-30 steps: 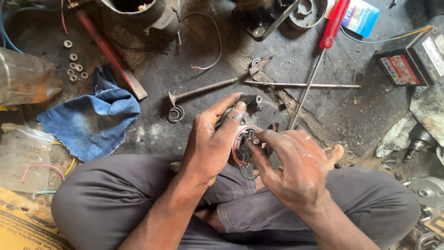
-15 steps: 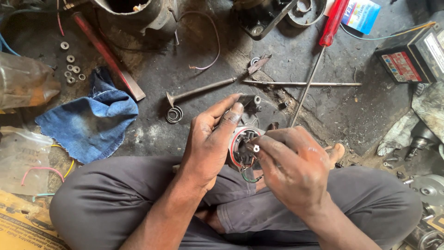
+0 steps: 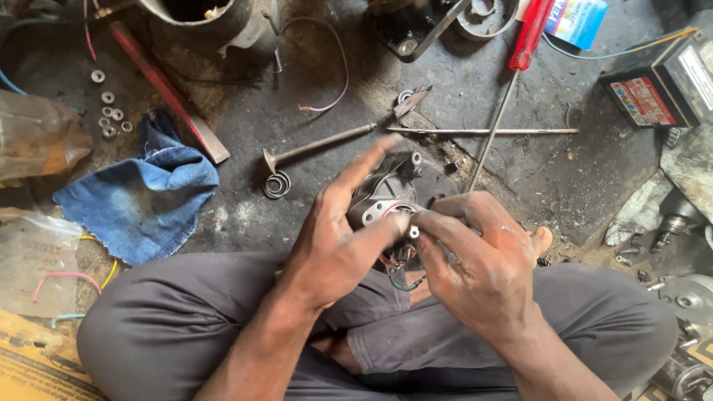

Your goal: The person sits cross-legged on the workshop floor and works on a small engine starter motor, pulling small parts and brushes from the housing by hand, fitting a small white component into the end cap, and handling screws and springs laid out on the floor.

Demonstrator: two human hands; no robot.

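I sit cross-legged on a dirty floor. My left hand (image 3: 338, 238) grips a grey metal motor housing (image 3: 386, 189) with red and green wires hanging below it, held above my lap. My right hand (image 3: 475, 260) is at the housing's right side, its thumb and fingers pinching a small shiny screw (image 3: 414, 232) against the housing's front. Much of the housing is hidden behind both hands.
A valve stem (image 3: 319, 145) with a coiled spring (image 3: 277, 184) lies ahead. Behind it lie a thin rod (image 3: 483, 131), a red-handled screwdriver (image 3: 529, 37) and a red flat bar (image 3: 167, 89). A blue denim rag (image 3: 137, 197), several washers (image 3: 110, 115) and a plastic bottle (image 3: 37, 137) lie left; a black battery (image 3: 661, 82) right.
My right hand has shifted its fingers up onto the housing's front and now pinches the small screw there. My left hand keeps hold; the housing has turned slightly.
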